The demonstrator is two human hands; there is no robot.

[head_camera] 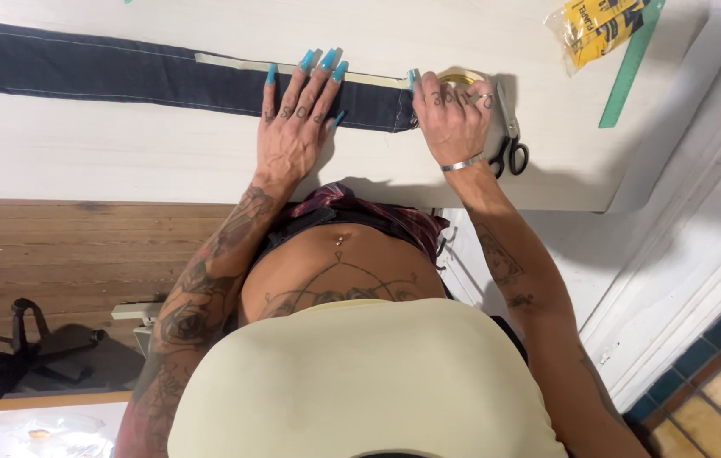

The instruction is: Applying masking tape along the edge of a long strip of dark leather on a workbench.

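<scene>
A long strip of dark blue denim (123,72) lies across the white table (123,153), with a pale strip of tape (233,62) running along its upper edge. My left hand (297,119) presses flat on the denim near its right end, fingers spread. My right hand (453,114) is curled over a roll of tape (460,79) just past the denim's end, fingers closed on it.
Black-handled scissors (510,144) lie right beside my right hand. A green ruler (627,72) and a yellow plastic packet (598,25) sit at the table's far right. A black office chair base (30,339) stands on the wooden floor at left.
</scene>
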